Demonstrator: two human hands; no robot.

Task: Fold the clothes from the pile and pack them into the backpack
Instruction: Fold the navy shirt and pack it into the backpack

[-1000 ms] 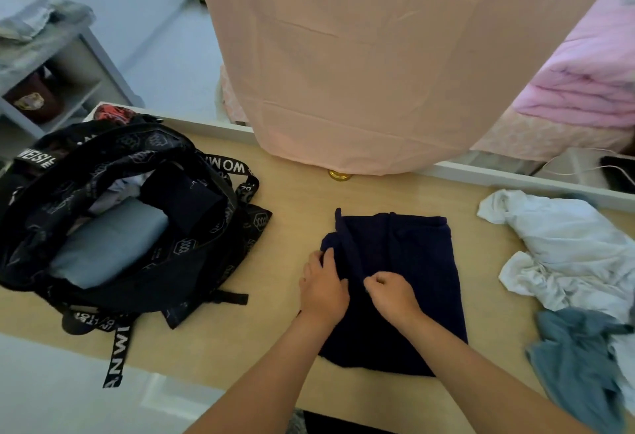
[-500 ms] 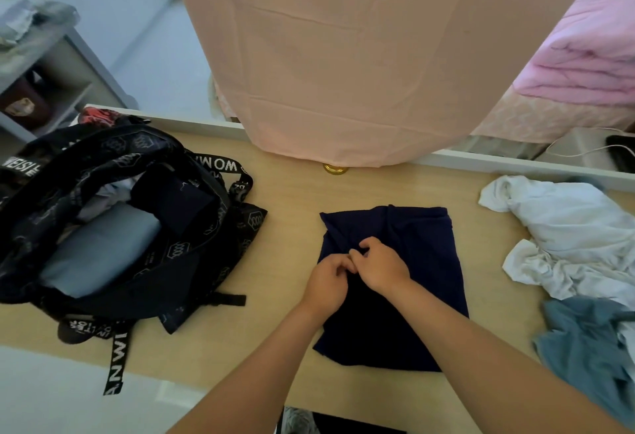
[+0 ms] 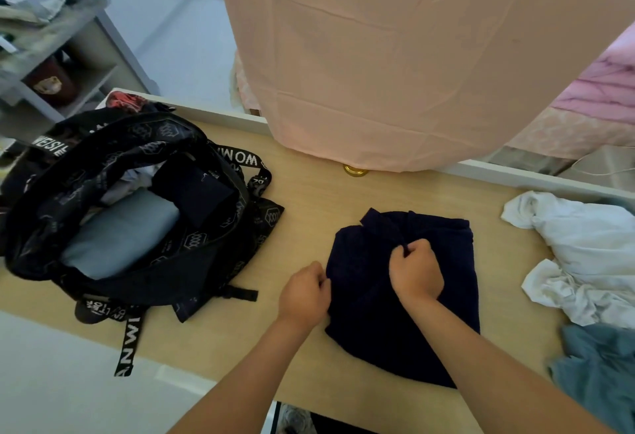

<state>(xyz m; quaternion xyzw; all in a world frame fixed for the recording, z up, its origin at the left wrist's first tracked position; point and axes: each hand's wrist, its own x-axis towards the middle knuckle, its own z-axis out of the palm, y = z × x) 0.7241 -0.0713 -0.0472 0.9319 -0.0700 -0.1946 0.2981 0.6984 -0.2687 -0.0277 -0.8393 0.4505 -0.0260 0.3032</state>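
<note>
Navy garment (image 3: 364,299) is lying partly folded on the wooden table (image 3: 309,203), directly under both hands; the left hand (image 3: 304,296) is pinching its left edge with curled fingers; the right hand (image 3: 415,272) is curling into a fist around a bunched fold near the upper middle of the cloth; both forearms are reaching in from the bottom of the head view. To the left of the left hand, well apart, a black backpack (image 3: 165,134) with white lettering on its straps is lying open; a folded grey-blue piece (image 3: 120,231) and a folded dark piece (image 3: 196,189) are sitting inside it. To the right of the right hand, crumpled white clothes (image 3: 584,244) are lying in a heap; a blue-grey garment (image 3: 601,368) is lying just below them. Beyond the hands, a peach cloth (image 3: 412,55) is hanging down to the table's far edge.
</note>
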